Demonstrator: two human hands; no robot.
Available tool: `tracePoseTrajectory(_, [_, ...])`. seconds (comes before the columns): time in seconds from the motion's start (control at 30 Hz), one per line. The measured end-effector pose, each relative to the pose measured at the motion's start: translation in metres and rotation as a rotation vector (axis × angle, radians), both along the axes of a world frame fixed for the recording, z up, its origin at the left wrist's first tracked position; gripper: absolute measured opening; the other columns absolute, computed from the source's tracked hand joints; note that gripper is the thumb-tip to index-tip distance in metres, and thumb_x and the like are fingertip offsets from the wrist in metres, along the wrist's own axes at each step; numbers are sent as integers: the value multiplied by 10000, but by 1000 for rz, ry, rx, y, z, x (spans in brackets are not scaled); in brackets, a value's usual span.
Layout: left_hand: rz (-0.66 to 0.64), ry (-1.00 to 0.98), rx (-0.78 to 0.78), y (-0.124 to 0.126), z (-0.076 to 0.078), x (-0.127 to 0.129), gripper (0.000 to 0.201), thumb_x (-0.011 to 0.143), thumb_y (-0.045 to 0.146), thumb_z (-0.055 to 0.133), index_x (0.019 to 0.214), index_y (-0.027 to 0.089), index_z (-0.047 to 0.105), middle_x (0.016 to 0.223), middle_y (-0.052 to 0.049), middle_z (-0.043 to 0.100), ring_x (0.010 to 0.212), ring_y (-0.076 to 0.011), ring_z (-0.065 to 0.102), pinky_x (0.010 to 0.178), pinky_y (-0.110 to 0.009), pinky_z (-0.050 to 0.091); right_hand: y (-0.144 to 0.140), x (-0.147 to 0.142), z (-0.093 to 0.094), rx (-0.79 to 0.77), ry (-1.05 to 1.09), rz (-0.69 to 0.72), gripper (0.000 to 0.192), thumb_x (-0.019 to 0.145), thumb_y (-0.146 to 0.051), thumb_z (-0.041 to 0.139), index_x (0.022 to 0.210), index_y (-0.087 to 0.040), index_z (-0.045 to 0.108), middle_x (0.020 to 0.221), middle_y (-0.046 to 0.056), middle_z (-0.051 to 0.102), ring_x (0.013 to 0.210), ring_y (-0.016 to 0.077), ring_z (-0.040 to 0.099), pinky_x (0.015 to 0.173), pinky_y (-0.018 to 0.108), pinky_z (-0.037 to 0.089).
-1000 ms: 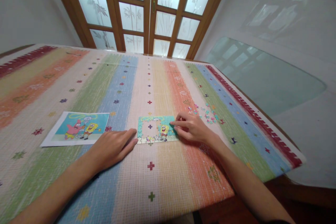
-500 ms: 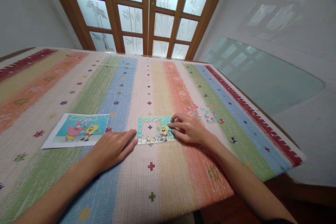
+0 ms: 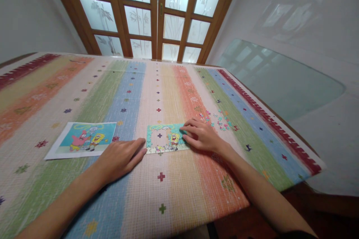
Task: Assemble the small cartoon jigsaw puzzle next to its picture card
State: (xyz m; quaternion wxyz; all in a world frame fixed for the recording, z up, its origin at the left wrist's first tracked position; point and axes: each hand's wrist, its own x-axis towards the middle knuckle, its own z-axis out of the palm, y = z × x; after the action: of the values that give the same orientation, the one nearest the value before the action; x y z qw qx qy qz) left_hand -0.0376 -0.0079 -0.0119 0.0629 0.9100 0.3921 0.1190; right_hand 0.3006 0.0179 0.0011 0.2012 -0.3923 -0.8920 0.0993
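**Pressing a piece into the puzzle's right side**

Since the earlier frame the right hand [image 3: 200, 136] has slid slightly leftward over the puzzle [image 3: 166, 139], near the surface's front edge. Its fingers lie flat, seemingly pressing a piece; press straight down. The left hand [image 3: 119, 158], open-palmed, braces the frame's left corner.

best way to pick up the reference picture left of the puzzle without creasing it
Take the reference picture by its near edge, coming from the person's side with the left hand, which lies flat just right of it. It is a thin sheet flat on the tablecloth, so probably slide a fingertip under the near right corner, then pinch.
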Motion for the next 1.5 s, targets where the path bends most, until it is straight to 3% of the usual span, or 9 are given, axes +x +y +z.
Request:
tracePoseTrajectory(0.17, [-1, -9, -4, 0, 0, 0, 385, 1076, 435, 316, 1063, 193, 615, 806, -61, 748, 673, -218, 719, 609, -312, 509, 1, 3, 0, 22, -19, 38, 259, 968, -326, 594, 1141, -250, 770, 1284, 102, 728, 1044, 280, 634, 946, 517, 490])
tracePoseTrajectory(0.37, [-3, 21, 18, 0, -1, -1, 405, 1086, 441, 295, 1075, 192, 615, 832, -70, 762, 692, -220, 732, 615, -314, 505, 0, 0, 4, 0, -76, 78, 264, 1008, -323, 548, 1044, -239, 796, 1238, 79, 764, 916, 249, 628, 869, 464, 499])
tracePoseTrajectory(0.53, [-11, 40, 20, 0, -1, -1, 408, 1091, 434, 289, 1095, 184, 611, 841, -76, 764, 713, -232, 741, 619, -323, 510, 0, 0, 4, -7, -65, 64, 239, 1005, -364, 574, 995, -262, 790, 1199, 59, 777, 943, 246, 632, 898, 467, 469])
tracePoseTrajectory(0.7, [-4, 17, 7, 0, 0, -1, 394, 1084, 436, 312, 1097, 185, 616, 820, -76, 758, 692, -233, 730, 613, -326, 510, -2, 0, 2, 19, -74, 61, 270, 968, -409, 655, 1162, -249, 755, 1266, 93, 744, 1039, 278, 623, 944, 480, 466])
tracePoseTrajectory(0.97, [-9, 56, 52, 0, -3, -1, 429, 1096, 442, 255, 1087, 192, 603, 798, -56, 757, 685, -226, 737, 602, -320, 504, -2, 1, 0, 39, -114, 82, 392, 960, -498, 646, 1208, -207, 730, 1304, 127, 702, 1126, 310, 585, 1015, 512, 478])
tracePoseTrajectory(1.17, [-20, 40, 54, 0, -3, -2, 414, 1096, 426, 276, 1089, 181, 609, 802, -62, 754, 680, -236, 735, 594, -328, 501, -3, 2, 2, -5, -108, 72, 574, 948, -501, 654, 1442, -215, 590, 1326, 124, 686, 1163, 335, 579, 1030, 529, 494])
tracePoseTrajectory(1.33, [-14, 54, 47, 1, -2, -2, 409, 1094, 430, 283, 1101, 182, 607, 796, -62, 753, 681, -234, 735, 595, -324, 500, -1, 6, 2, -60, -46, 27, 724, 954, -490, 661, 1564, -166, 444, 1231, 152, 720, 1169, 334, 597, 995, 511, 533])
tracePoseTrajectory(1.4, [-16, 53, 57, 1, -2, -2, 408, 1095, 434, 281, 1099, 184, 603, 794, -56, 753, 679, -232, 736, 594, -322, 500, 0, 8, 0, -51, -48, 53, 638, 961, -474, 657, 1512, -182, 521, 1256, 145, 721, 1179, 326, 595, 998, 517, 528])
tracePoseTrajectory(1.5, [-28, 53, 74, 1, -3, -3, 413, 1100, 432, 269, 1113, 179, 596, 809, -57, 758, 691, -239, 743, 599, -331, 505, 2, 8, -2, -1, -73, 99, 387, 984, -467, 630, 1283, -237, 715, 1320, 107, 712, 1167, 310, 599, 1014, 541, 499])
